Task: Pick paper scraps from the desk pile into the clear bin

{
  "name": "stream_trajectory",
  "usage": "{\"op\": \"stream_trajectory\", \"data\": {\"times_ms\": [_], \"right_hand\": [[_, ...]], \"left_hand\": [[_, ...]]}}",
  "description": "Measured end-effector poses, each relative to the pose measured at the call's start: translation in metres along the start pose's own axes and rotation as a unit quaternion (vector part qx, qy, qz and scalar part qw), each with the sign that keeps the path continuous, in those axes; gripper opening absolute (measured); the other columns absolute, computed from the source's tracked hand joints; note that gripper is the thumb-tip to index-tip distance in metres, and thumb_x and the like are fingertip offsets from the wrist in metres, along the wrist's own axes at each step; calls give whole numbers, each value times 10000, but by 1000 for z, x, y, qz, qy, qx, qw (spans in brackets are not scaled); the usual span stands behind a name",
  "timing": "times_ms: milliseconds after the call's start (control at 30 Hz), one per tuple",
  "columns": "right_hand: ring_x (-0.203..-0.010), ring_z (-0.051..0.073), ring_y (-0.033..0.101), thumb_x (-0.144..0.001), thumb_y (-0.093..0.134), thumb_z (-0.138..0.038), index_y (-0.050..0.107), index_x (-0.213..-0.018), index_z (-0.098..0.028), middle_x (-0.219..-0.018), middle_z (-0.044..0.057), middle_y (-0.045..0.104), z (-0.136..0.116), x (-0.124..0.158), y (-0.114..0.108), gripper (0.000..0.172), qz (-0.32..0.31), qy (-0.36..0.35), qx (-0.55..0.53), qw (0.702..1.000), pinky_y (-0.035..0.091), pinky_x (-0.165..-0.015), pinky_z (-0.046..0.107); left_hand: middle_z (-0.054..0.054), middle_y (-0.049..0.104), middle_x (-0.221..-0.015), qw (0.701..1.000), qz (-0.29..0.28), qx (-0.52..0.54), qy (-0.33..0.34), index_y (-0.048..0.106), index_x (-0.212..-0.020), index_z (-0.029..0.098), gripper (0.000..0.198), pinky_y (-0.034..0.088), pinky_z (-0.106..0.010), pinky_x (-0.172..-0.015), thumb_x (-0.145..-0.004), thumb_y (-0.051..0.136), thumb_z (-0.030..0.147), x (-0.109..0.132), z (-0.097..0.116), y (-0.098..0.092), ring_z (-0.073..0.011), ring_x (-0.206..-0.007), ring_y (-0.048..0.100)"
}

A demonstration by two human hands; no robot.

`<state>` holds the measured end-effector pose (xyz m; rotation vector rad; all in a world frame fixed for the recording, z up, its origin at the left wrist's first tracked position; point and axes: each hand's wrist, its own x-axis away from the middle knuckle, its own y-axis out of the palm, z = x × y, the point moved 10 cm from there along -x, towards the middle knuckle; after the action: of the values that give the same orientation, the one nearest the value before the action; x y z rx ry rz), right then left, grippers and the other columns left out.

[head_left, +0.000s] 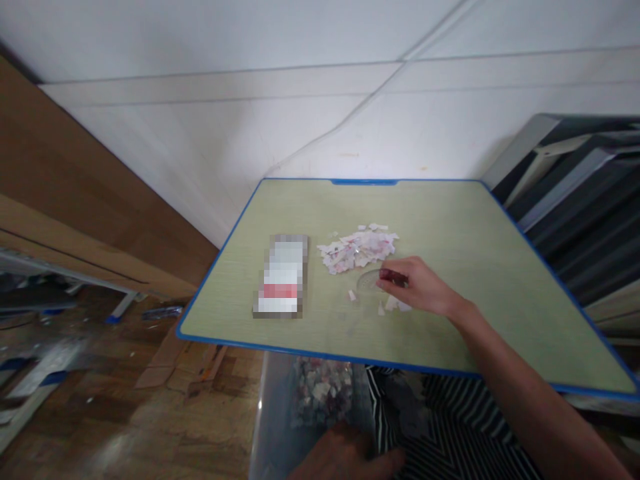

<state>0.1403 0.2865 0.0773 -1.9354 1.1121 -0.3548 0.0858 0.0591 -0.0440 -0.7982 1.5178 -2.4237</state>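
At the bottom edge, nearest the viewer, the left hand (345,459) lies low under the desk's front edge. It is only partly in frame, with its fingers stretched out flat toward the striped clothing (450,427) and closed around nothing. Just above it stands a clear plastic bin (273,427) holding a heap of small paper scraps (323,390).

On the desk (500,267), a pale green top with a blue rim, the right hand (417,287) reaches in from the right. Its fingertips (387,279) are pinched together at the edge of a small clear round dish (367,281). Whether a scrap sits between them is too small to tell.

A loose pile of torn white and pinkish paper bits (360,248) lies just beyond the dish, and a few stray pieces (393,305) lie beside and under the hand. To the left, well apart from the pile, is a rectangular item (281,275), blurred out, white with a red band.
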Motion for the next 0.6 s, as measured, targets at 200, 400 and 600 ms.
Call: {"op": "stream_trajectory", "data": {"times_ms": [200,400,600], "right_hand": [[-478,75,427,-817,487,-234,503,-651,-165,-538,-34,465,-4,1,9,181,-38,-14,-14,999,296,-483,197],[-491,83,417,-811,500,-211,501,-651,-170,-542,-34,469,-6,1,12,165,-42,-19,4,999,280,-505,206],[-489,88,406,-795,493,-189,510,-657,-168,-541,-25,468,-3,1,5,141,-16,-9,35,999,260,-508,216]], "left_hand": [[19,645,-776,1000,18,-16,1,325,-1226,289,396,365,-271,-457,-903,555,289,1,1,-5,-181,-624,638],[27,635,-726,999,7,-31,7,297,-1260,286,426,318,-281,-417,-910,538,271,1,2,-5,-183,-589,634],[15,643,-742,999,44,-24,-8,329,-1249,305,453,396,-258,-454,-877,589,306,2,-1,-7,-199,-604,641]]}}
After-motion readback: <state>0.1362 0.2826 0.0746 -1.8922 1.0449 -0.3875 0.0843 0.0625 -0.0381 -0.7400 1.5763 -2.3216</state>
